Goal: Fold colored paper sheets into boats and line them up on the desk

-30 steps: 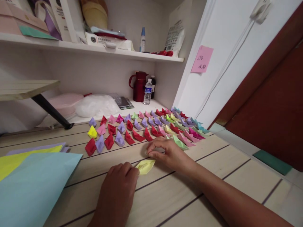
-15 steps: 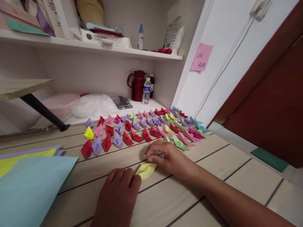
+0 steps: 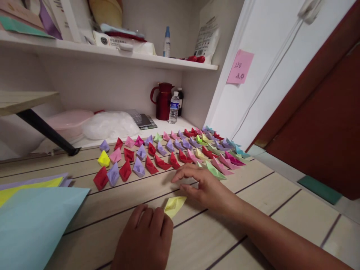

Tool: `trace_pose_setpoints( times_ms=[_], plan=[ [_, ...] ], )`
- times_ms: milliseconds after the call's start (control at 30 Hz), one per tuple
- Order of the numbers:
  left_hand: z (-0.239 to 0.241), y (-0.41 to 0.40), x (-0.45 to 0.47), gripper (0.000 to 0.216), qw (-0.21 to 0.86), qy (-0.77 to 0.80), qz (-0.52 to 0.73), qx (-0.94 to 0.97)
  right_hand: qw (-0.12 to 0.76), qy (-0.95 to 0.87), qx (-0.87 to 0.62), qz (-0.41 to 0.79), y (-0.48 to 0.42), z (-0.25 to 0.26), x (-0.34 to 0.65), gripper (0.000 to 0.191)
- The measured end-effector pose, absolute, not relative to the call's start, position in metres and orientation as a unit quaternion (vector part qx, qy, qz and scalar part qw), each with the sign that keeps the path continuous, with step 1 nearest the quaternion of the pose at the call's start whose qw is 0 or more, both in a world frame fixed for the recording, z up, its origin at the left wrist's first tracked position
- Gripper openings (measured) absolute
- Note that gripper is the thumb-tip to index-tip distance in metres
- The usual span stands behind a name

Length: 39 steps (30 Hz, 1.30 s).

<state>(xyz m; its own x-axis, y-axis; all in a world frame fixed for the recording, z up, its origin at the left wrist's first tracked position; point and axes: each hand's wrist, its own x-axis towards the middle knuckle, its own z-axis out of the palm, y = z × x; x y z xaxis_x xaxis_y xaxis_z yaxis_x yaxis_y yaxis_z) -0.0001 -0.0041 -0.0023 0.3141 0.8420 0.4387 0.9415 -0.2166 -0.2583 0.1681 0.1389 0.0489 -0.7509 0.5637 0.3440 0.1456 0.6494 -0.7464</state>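
A small pale-yellow folded paper boat (image 3: 174, 205) is low over the wooden table, in front of me. My left hand (image 3: 144, 236) is closed at its left end; the fingertips and that end of the boat are hidden behind the hand. My right hand (image 3: 198, 183) is just right of the boat, thumb and fingers apart, with nothing between them. Behind the hands stand rows of paper boats in red, purple, pink, yellow, green and blue. A red boat (image 3: 174, 160) and a light green boat (image 3: 215, 170) are among the closest to my right hand.
Blue paper sheets (image 3: 36, 225) lie at the left over yellow (image 3: 33, 187) and purple ones. A black bracket (image 3: 46, 131) rises beside the boats. A red jug (image 3: 164, 103) and a water bottle (image 3: 174, 108) stand on the shelf base behind. A pink note (image 3: 240, 66) hangs on the wall.
My right hand's thumb and fingers have parted and come off the yellow paper boat's right end. My left hand has shifted slightly right and nearer me, staying at the boat's left end.
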Motion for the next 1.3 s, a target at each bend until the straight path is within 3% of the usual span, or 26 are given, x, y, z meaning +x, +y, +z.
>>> trace_pose_setpoints(
  times_ms=[100, 200, 533, 767, 1167, 1300],
  plan=[
    [-0.003, -0.004, -0.001, 0.026, 0.173, -0.602, -0.121, -0.770, 0.266, -0.871, -0.201, 0.362, 0.138, 0.051, 0.169, 0.013],
    [-0.004, -0.004, -0.002, 0.027, 0.136, -0.642, -0.133, -0.743, 0.249, -0.894, -0.175, 0.330, 0.136, 0.053, 0.170, 0.017],
    [-0.006, -0.001, -0.005, 0.023, 0.131, -0.629, -0.165, -0.748, 0.223, -0.943, -0.132, 0.208, 0.136, 0.039, 0.165, 0.020],
    [-0.003, -0.002, 0.000, 0.021, 0.098, -0.615, -0.203, -0.755, 0.213, -0.947, -0.130, 0.203, 0.135, 0.035, 0.163, 0.009],
    [-0.002, 0.002, -0.004, 0.018, 0.088, -0.628, -0.235, -0.737, 0.209, -0.950, -0.133, 0.192, 0.134, 0.034, 0.161, 0.010],
    [-0.005, 0.003, -0.007, 0.028, 0.073, -0.669, -0.281, -0.684, 0.225, -0.940, -0.153, 0.204, 0.137, 0.033, 0.161, 0.008]
  ],
)
